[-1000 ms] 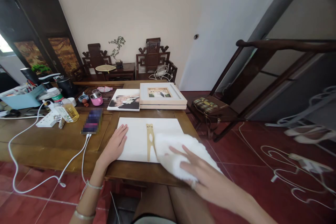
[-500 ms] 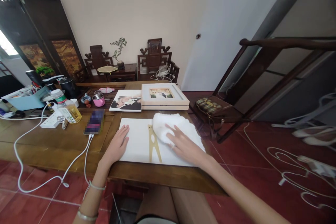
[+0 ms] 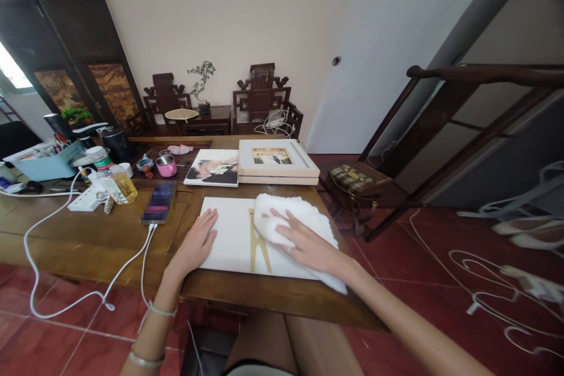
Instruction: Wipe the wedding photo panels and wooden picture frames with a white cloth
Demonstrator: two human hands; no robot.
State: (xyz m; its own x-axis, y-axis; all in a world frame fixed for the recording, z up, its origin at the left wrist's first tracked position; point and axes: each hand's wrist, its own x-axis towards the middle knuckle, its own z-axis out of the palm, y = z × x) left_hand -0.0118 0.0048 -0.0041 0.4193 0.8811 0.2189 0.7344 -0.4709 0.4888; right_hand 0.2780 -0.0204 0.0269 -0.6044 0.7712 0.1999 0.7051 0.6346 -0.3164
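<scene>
A white board (image 3: 229,235) lies flat near the front edge of the wooden table (image 3: 110,235), with a thin wooden stand piece (image 3: 254,241) across its middle. My left hand (image 3: 196,242) rests open and flat on the board's left edge. My right hand (image 3: 308,245) lies with fingers spread on a fluffy white cloth (image 3: 288,220), pressing it onto the board's right half. The cloth hangs past the board toward the table's right edge.
Behind the board sit a framed photo (image 3: 275,158) on a stack and a photo print (image 3: 214,167). To the left are a phone (image 3: 159,202) on a white cable, a power strip (image 3: 86,200), a bottle (image 3: 112,179), a pink cup (image 3: 167,165). A wooden chair (image 3: 365,179) stands to the right.
My right hand has carried the cloth from the near right corner up onto the board, then slid it slightly left toward the stand piece. The left hand stayed put.
</scene>
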